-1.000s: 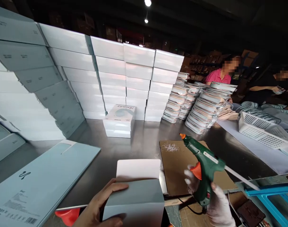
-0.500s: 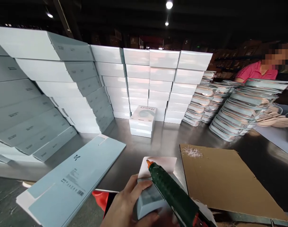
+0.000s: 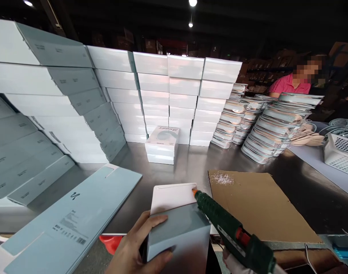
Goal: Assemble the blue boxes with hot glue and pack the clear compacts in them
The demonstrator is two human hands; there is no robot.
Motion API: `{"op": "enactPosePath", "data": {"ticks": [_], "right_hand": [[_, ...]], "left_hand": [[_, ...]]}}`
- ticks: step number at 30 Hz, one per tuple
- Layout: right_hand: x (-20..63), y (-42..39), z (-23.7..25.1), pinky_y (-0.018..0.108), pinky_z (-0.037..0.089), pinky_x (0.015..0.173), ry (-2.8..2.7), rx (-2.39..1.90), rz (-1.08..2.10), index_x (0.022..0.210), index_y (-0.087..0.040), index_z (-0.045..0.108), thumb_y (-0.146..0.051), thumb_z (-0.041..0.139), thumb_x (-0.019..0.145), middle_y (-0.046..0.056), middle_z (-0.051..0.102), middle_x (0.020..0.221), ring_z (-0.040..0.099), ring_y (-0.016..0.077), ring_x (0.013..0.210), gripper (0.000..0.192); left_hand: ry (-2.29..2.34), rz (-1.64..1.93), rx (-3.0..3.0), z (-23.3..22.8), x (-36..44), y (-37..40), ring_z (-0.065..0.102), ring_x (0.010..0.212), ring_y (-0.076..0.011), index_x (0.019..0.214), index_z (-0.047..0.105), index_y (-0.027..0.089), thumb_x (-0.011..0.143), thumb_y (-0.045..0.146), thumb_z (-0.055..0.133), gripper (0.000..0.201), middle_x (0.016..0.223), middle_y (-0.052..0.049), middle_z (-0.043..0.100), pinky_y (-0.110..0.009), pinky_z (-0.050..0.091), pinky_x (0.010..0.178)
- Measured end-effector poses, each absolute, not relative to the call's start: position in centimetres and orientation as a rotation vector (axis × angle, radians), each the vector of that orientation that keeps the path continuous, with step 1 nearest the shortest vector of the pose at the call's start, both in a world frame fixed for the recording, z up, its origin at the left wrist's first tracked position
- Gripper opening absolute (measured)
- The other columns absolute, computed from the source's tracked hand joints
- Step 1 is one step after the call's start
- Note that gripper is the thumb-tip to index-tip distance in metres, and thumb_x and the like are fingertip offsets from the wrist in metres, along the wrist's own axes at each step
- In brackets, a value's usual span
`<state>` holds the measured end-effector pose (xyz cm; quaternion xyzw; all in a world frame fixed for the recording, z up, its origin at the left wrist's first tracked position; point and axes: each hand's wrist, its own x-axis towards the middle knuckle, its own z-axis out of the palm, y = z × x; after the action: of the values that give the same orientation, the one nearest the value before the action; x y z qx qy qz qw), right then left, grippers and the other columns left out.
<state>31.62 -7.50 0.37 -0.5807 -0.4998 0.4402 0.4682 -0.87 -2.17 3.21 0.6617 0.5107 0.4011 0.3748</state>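
One box (image 3: 185, 232) at the near edge of the table (image 3: 131, 215); left hand (image 3: 138, 249) clamped on its side, likely steadying it. Right hand (image 3: 233, 264), partly hidden, grips glue gun (image 3: 219, 217), nozzle (image 3: 194, 191) at the raised flap (image 3: 171, 196).

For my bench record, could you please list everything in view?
Glue gun: one, green and orange, right hand
Held box: one, pale blue, left hand
Printed boxes: two, white, stacked centre
Stacked boxes: many, white and pale blue, back and left
Flat cartons: several, pale blue, left
Cardboard sheet: one, brown, right
Shreds: many, white, on cardboard
Wrapped stacks: several, silvery, back right
Curved pieces: several, beige, far right
Basket: one, white, far right
Table: one, grey, centre
Red object: one, below table
Blue object: one, lower right
Lights: three, white, overhead
Person: one clear, pink top, back right
Left hand: one, bare, on box
Right hand: one, white glove, glue gun
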Motion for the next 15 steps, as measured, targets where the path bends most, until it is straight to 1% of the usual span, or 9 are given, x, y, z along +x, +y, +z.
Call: {"op": "enactPosePath", "data": {"ticks": [2, 4, 6, 8, 9, 11, 13, 14, 15], "right_hand": [[31.6, -7.4, 1.4, 0.031, 0.056, 0.055, -1.175, -1.397, 1.133, 0.085, -0.021, 0.071, -0.068, 0.069, 0.084, 0.001, 0.069, 0.065, 0.066, 0.0176, 0.056, 0.047], [32.1, -6.8, 2.6, 0.032, 0.055, 0.054, -0.969, -1.348, 1.178, 0.081, -0.022, 0.072, -0.070, 0.073, 0.075, 0.002, 0.067, 0.058, 0.065, 0.0204, 0.054, 0.048], [33.7, -5.8, 3.6, 0.033, 0.058, 0.062, -0.617, -1.340, 1.222, 0.087, -0.021, 0.073, -0.063, 0.079, 0.070, 0.005, 0.075, 0.068, 0.071, 0.0244, 0.066, 0.045], [36.3, -5.1, 4.2, 0.037, 0.061, 0.071, -0.396, -1.486, 1.193, 0.092, -0.021, 0.074, -0.058, 0.080, 0.069, 0.009, 0.081, 0.084, 0.076, 0.0286, 0.081, 0.044], [37.8, -5.1, 4.3, 0.038, 0.062, 0.072, -0.389, -1.612, 1.144, 0.093, -0.022, 0.074, -0.058, 0.077, 0.071, 0.010, 0.081, 0.086, 0.078, 0.0300, 0.083, 0.042], [40.2, -5.6, 4.4, 0.039, 0.062, 0.067, -0.470, -1.856, 1.003, 0.088, -0.027, 0.075, -0.058, 0.073, 0.075, 0.006, 0.078, 0.072, 0.076, 0.0296, 0.070, 0.033], [40.5, -6.6, 4.3, 0.037, 0.060, 0.062, -0.605, -1.961, 0.801, 0.084, -0.032, 0.074, -0.052, 0.080, 0.071, 0.002, 0.074, 0.062, 0.072, 0.0271, 0.060, 0.025], [39.7, -7.0, 4.1, 0.036, 0.061, 0.065, -0.699, -1.918, 0.733, 0.090, -0.033, 0.075, -0.049, 0.084, 0.067, 0.002, 0.076, 0.069, 0.073, 0.0269, 0.064, 0.029], [38.3, -7.2, 3.8, 0.036, 0.062, 0.072, -0.838, -1.822, 0.692, 0.103, -0.035, 0.074, -0.047, 0.087, 0.064, 0.003, 0.080, 0.084, 0.076, 0.0277, 0.075, 0.042]], "left_hand": [[1.189, 1.008, 1.596, 3.3, -1.4, -1.8, 0.074, 0.107, -0.0284, 0.118, 0.077, 0.036, 0.073, 0.039, 0.083, 0.045, 0.130, -0.004, 0.072, -0.031, 0.063, 0.087], [1.109, 0.961, 1.523, 3.2, -2.1, -1.5, 0.073, 0.107, -0.0292, 0.117, 0.078, 0.035, 0.071, 0.045, 0.086, 0.047, 0.132, -0.005, 0.071, -0.030, 0.063, 0.084], [1.069, 0.901, 1.497, 3.0, -2.7, -1.3, 0.073, 0.108, -0.0306, 0.117, 0.078, 0.036, 0.069, 0.047, 0.089, 0.051, 0.135, -0.005, 0.069, -0.030, 0.063, 0.082], [1.037, 0.849, 1.539, 2.5, -3.3, -1.2, 0.073, 0.110, -0.0320, 0.118, 0.077, 0.037, 0.068, 0.046, 0.090, 0.053, 0.136, -0.005, 0.069, -0.032, 0.064, 0.082], [1.030, 0.831, 1.587, 2.2, -3.5, -1.2, 0.072, 0.113, -0.0331, 0.120, 0.077, 0.038, 0.068, 0.045, 0.090, 0.054, 0.135, -0.006, 0.070, -0.034, 0.063, 0.086], [1.044, 0.801, 1.699, 1.5, -3.9, -1.2, 0.067, 0.125, -0.0362, 0.122, 0.076, 0.039, 0.069, 0.042, 0.091, 0.055, 0.133, -0.006, 0.073, -0.041, 0.060, 0.097], [1.090, 0.785, 1.771, 0.8, -4.0, -1.3, 0.061, 0.133, -0.0378, 0.123, 0.075, 0.040, 0.069, 0.038, 0.091, 0.056, 0.134, -0.007, 0.073, -0.049, 0.054, 0.106], [1.115, 0.789, 1.786, 0.4, -4.0, -1.3, 0.060, 0.135, -0.0383, 0.123, 0.074, 0.041, 0.069, 0.037, 0.091, 0.057, 0.136, -0.007, 0.072, -0.051, 0.052, 0.108], [1.121, 0.801, 1.795, 0.1, -3.8, -1.3, 0.060, 0.135, -0.0388, 0.123, 0.074, 0.041, 0.068, 0.037, 0.091, 0.057, 0.138, -0.008, 0.071, -0.052, 0.052, 0.108]]}}
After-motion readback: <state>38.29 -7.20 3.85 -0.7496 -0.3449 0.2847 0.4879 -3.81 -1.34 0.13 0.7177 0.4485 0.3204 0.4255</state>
